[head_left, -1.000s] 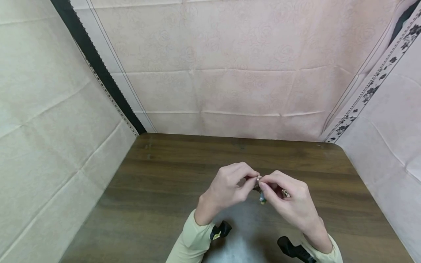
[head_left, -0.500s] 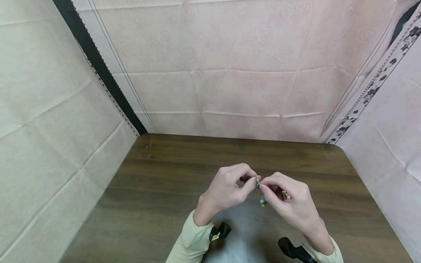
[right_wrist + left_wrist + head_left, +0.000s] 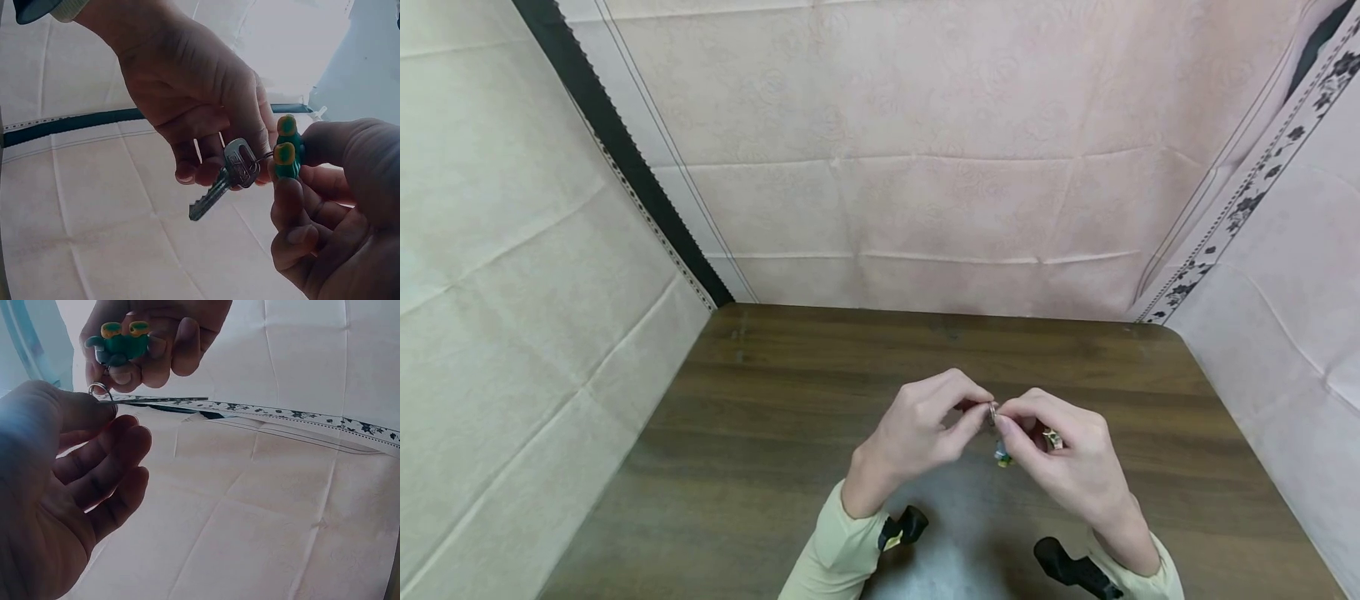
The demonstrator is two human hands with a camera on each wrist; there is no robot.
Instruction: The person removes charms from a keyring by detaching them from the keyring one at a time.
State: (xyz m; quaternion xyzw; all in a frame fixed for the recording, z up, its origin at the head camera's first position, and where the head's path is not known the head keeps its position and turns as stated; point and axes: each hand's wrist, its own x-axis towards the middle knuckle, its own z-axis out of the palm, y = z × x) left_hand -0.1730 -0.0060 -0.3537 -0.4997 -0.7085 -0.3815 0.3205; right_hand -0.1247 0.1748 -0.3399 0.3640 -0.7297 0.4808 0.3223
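Observation:
In the head view my left hand (image 3: 921, 425) and right hand (image 3: 1063, 454) meet fingertip to fingertip over the table, with a metal key ring (image 3: 992, 413) pinched between them. The left wrist view has the ring (image 3: 100, 389) standing up at my left thumb tip, beside a key (image 3: 169, 400) seen edge-on. A silver key (image 3: 219, 181) slants down on the ring by the left fingertips in the right wrist view. Against my right fingers sits a small green figure with yellow-orange knobs (image 3: 287, 150). Fingertips hide part of the ring.
A brown wood-grain table (image 3: 760, 467) lies beneath the hands. Pale cloth hangings stand behind (image 3: 887, 208) and on both sides. Black wrist devices are on the left wrist (image 3: 904, 525) and right wrist (image 3: 1071, 571).
Both hands keep nearly the same place. The ring and the right fingertips shift slightly, and the small item dangling under them swings a little to the right.

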